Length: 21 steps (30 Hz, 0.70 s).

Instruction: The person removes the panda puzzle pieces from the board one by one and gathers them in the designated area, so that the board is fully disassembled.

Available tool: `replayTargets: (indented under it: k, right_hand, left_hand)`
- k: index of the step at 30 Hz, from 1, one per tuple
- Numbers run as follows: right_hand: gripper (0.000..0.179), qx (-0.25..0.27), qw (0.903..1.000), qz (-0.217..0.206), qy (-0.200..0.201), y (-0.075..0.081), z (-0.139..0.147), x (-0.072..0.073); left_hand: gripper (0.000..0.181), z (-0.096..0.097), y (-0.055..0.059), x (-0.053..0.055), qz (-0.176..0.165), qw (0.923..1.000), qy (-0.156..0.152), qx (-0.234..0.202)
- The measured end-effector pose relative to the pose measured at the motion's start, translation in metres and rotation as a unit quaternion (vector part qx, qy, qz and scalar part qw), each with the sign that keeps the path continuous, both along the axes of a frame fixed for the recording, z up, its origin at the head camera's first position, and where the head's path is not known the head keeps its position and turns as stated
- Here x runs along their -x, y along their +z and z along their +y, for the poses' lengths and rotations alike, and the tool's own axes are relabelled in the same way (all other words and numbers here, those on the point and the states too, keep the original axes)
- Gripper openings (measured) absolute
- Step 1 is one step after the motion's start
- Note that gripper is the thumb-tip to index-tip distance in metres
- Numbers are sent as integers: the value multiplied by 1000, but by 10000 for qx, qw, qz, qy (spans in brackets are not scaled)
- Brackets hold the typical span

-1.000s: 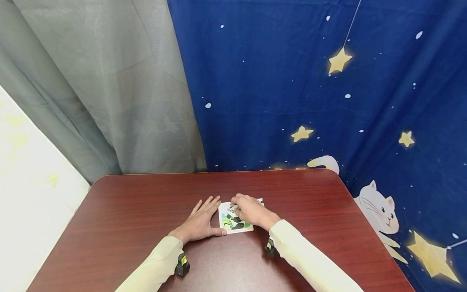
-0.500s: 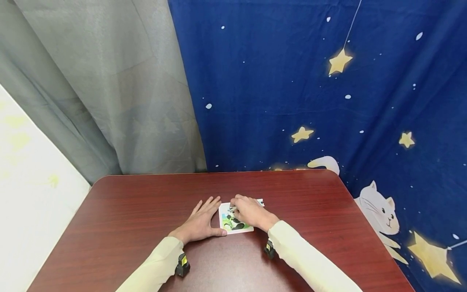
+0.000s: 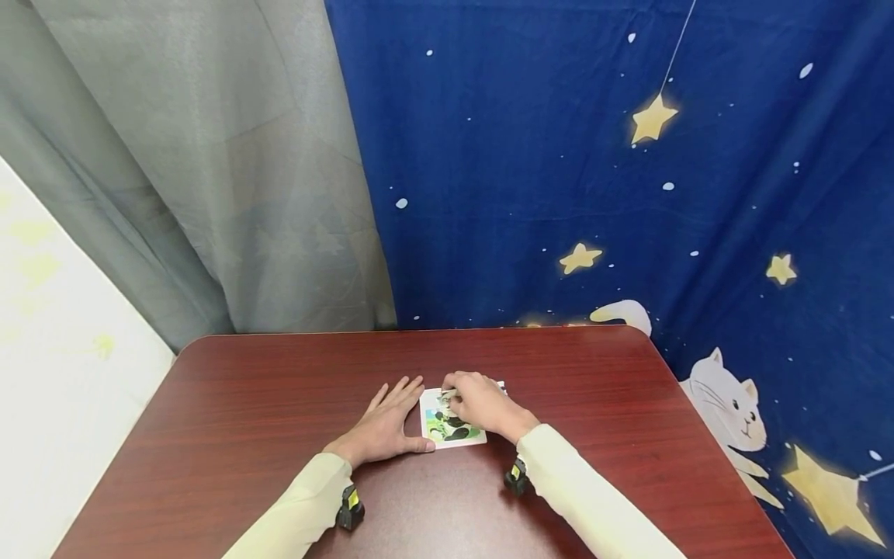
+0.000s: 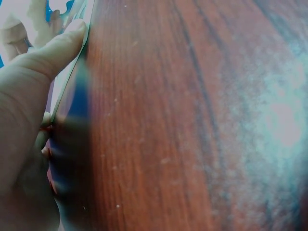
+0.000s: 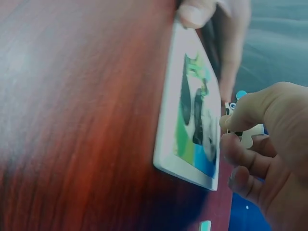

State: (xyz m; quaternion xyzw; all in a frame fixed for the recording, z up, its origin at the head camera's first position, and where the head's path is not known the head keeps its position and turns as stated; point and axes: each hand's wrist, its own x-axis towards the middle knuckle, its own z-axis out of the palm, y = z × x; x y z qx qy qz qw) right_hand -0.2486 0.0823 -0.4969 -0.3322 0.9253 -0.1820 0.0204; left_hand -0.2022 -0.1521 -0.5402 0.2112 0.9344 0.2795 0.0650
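Note:
A white-bordered panda jigsaw puzzle (image 3: 457, 433) lies flat on the table. My left hand (image 3: 384, 423) is spread on the tabletop along its left side, with the thumb at the near left corner. In the left wrist view that thumb (image 4: 53, 50) rests on the puzzle's edge. My right hand (image 3: 482, 404) is over the upper right part of the picture. Between its thumb and index finger it pinches a small puzzle piece (image 5: 230, 107) with a printed eye, shown close over the board in the right wrist view. My fingers hide part of the piece.
A white item with a dark mark (image 3: 501, 384) peeks out behind my right hand. A pale-edged flat item (image 5: 205, 225) lies beyond the puzzle in the right wrist view. The reddish-brown table (image 3: 279, 388) has rounded far corners, with grey and starry blue curtains (image 3: 524, 155) behind it.
My right hand makes only small shifts over the puzzle, and the piece at its fingertips changes its tilt slightly. The left hand and the puzzle stay in place.

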Motion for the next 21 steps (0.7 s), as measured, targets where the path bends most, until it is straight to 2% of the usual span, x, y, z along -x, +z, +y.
replayTargets:
  k: [4, 7, 14, 21]
  right_hand:
    - [17, 345, 9991, -204, -169, 4, 7, 1]
    - [16, 443, 9984, -320, -139, 5, 13, 0]
    - [21, 473, 9977, -486, -70, 5, 27, -5]
    - [21, 580, 9961, -584, -319, 9, 45, -7]
  left_hand:
    - [113, 3, 8, -1, -110, 9998, 11, 178]
    - [112, 4, 11, -3, -158, 9994, 26, 314]
    - [111, 3, 10, -4, -88, 9998, 19, 194]
    - [111, 3, 10, -3, -187, 9996, 41, 201]
